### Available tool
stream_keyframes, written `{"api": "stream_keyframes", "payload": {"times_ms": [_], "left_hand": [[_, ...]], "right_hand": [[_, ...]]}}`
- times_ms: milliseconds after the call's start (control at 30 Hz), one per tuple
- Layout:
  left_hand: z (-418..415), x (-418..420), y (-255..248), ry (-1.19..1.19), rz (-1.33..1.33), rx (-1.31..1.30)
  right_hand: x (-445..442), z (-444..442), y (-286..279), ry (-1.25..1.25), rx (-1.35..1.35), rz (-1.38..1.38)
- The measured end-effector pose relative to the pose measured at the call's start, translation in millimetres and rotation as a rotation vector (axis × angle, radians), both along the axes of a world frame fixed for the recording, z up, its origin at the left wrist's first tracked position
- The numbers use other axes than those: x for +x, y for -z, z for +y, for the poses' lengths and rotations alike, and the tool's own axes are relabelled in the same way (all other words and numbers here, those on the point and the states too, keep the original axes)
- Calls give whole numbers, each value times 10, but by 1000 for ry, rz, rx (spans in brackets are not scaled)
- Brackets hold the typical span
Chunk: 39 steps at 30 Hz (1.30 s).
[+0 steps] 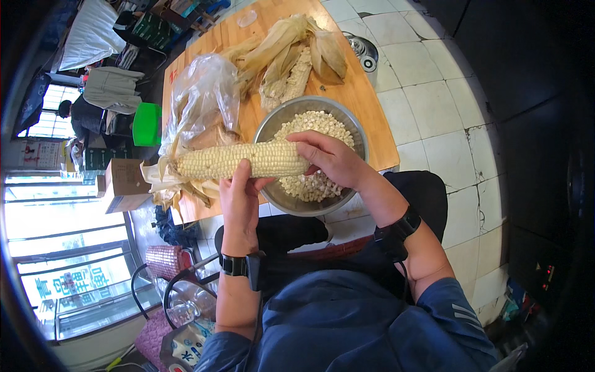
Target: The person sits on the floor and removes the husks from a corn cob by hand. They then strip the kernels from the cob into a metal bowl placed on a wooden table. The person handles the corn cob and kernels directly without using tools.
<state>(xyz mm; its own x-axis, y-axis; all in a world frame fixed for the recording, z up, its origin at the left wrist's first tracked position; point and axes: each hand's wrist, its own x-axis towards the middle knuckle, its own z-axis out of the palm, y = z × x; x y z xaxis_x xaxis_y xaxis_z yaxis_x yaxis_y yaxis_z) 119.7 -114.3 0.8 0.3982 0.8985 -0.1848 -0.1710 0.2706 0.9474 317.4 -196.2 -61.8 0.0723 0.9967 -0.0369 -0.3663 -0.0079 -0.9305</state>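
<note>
A pale, dry ear of corn (241, 159) lies nearly level across the middle of the view, its rows of kernels still on the cob. My left hand (241, 188) grips it from below, thumb pressed on the kernels. At its right end my right hand (327, 156) closes around the tip, with some fingers hidden behind. Peeled-back husk (158, 174) hangs at the ear's left end. Beneath the right hand sits a steel bowl (358, 123) holding many loose kernels (316, 122).
Dry husks (279, 42), a partly bare cob (300, 74) and a clear plastic bag (204, 88) lie on the wooden table (372, 111). A cardboard box (125, 183) and a green plastic stool (147, 124) stand left. Farther back is a person (86, 116).
</note>
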Motion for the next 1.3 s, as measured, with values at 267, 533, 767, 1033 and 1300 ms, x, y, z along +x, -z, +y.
{"api": "stream_keyframes", "payload": {"times_ms": [267, 533, 767, 1033, 1300], "left_hand": [[-81, -12, 66, -41, -83, -5], [-149, -35, 136, -69, -101, 5], [-119, -78, 190, -27, -81, 34], [-143, -73, 157, -29, -57, 32], [-238, -21, 144, -53, 25, 56]], "right_hand": [[-13, 36, 82, 16, 94, 76], [-14, 61, 133, 28, 118, 51], [-22, 21, 34, 21, 98, 65], [19, 23, 42, 7, 78, -12], [8, -18, -66, 62, 64, -285]]}}
